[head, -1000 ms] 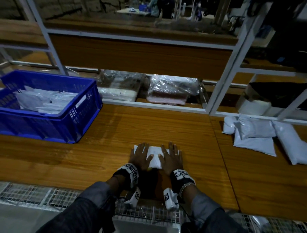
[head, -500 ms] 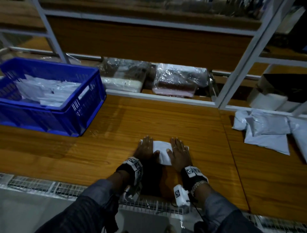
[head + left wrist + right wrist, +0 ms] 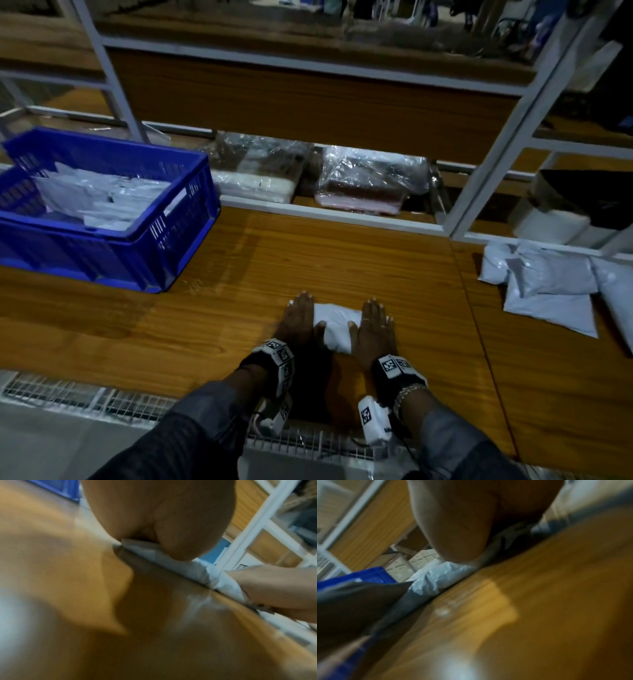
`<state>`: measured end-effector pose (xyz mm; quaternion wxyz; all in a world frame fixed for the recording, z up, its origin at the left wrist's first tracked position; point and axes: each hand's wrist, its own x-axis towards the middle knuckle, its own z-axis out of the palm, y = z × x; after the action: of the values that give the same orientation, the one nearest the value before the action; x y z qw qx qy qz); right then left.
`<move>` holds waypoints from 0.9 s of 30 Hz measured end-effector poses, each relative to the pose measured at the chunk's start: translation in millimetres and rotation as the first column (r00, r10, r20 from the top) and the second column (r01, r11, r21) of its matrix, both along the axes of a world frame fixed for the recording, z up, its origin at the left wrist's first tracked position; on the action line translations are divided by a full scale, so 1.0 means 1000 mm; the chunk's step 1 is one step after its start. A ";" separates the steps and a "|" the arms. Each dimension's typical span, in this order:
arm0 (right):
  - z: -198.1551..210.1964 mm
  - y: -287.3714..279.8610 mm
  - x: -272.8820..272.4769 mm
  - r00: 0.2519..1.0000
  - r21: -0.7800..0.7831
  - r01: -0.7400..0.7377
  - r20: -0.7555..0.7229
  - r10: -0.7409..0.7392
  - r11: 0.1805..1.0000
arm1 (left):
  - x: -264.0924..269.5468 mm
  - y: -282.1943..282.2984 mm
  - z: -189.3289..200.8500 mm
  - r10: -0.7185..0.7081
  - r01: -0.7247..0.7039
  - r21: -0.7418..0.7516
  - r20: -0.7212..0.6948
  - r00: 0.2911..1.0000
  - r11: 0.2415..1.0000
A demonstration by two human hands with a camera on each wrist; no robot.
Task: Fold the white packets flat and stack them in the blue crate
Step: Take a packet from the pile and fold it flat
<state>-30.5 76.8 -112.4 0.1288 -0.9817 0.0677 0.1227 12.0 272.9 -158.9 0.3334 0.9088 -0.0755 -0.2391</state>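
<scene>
A folded white packet (image 3: 337, 327) lies on the wooden table (image 3: 212, 315) near its front edge. My left hand (image 3: 297, 320) lies flat on the packet's left end and my right hand (image 3: 374, 325) lies flat on its right end, fingers straight, pressing down. In the left wrist view the palm (image 3: 159, 515) bears on the packet (image 3: 171, 559); in the right wrist view the palm (image 3: 462, 524) squashes the packet (image 3: 440, 577). The blue crate (image 3: 144, 246) stands at the far left with several white packets (image 3: 102, 198) inside. A pile of unfolded white packets (image 3: 551, 287) lies at the right.
A white metal shelf frame (image 3: 503, 137) rises behind the table. Clear-wrapped bundles (image 3: 370, 181) sit on its low shelf. A wire grid (image 3: 68, 397) runs along the table's front edge. Bare table surface lies between the crate and my hands.
Both hands have stayed flat on the packet and slid slightly apart along it. The head view has shifted a little; crate and pile have not moved.
</scene>
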 end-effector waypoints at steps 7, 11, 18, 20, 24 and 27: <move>0.016 0.009 -0.004 0.978 0.024 -0.207 0.001 0.207 0.978 | -0.004 -0.011 0.032 -0.325 0.219 0.368 0.258 0.910 0.904; 0.002 0.018 -0.012 0.965 -0.087 -0.252 0.047 0.257 0.964 | -0.012 -0.011 -0.003 -0.394 0.225 0.413 0.388 0.833 0.883; -0.010 0.021 -0.009 0.964 -0.073 -0.261 0.026 0.263 0.963 | -0.007 -0.017 0.026 -0.371 0.210 0.452 0.303 0.878 0.867; 0.000 0.020 -0.009 0.955 -0.082 -0.292 0.033 0.295 0.953 | -0.003 -0.018 0.036 -0.355 0.218 0.465 0.231 0.906 0.858; 0.022 0.005 -0.002 0.938 0.097 -0.328 -0.089 0.336 0.940 | -0.010 -0.009 0.041 -0.350 0.282 0.319 0.179 0.920 0.905; 0.030 -0.019 -0.010 0.942 0.216 -0.325 -0.017 0.336 0.921 | -0.019 0.010 0.043 -0.309 0.276 0.165 0.233 0.922 0.947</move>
<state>-40.1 57.8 -82.7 0.2074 -0.9562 -0.1087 0.1757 -7.3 282.5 -116.3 0.2220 0.9301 -0.2374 -0.1713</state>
